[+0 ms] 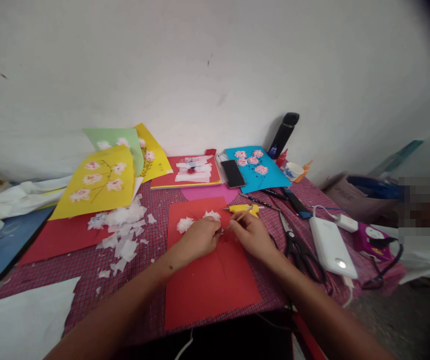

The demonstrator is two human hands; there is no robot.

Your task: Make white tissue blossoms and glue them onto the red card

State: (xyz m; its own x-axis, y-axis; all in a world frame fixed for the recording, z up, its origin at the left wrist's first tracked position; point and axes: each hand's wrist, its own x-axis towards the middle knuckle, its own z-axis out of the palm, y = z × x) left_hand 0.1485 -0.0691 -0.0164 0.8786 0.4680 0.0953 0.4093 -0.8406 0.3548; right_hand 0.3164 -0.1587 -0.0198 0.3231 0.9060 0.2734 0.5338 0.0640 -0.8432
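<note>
A red sheet of paper (209,295) lies before me, with white crumpled-paper flowers (185,225) near its top. Over its upper part, my left hand (203,237) is closed, its fingertips pinched together close to a second white flower (212,215). My right hand (253,234) is also closed in a pinch, just right of the left one. Whatever lies between the fingers of either hand is too small or hidden to name. Behind the right hand rests a yellow glue gun (245,208), partly covered by the fingers.
White paper scraps (125,250) lie left of the sheet. Black-handled scissors (301,252), a white power bank (333,245) and a purple socket block (374,240) sit at right. Behind are a phone (233,173), a blue flower card (275,175), a paper cup (293,171) and yellow flower cards (102,200).
</note>
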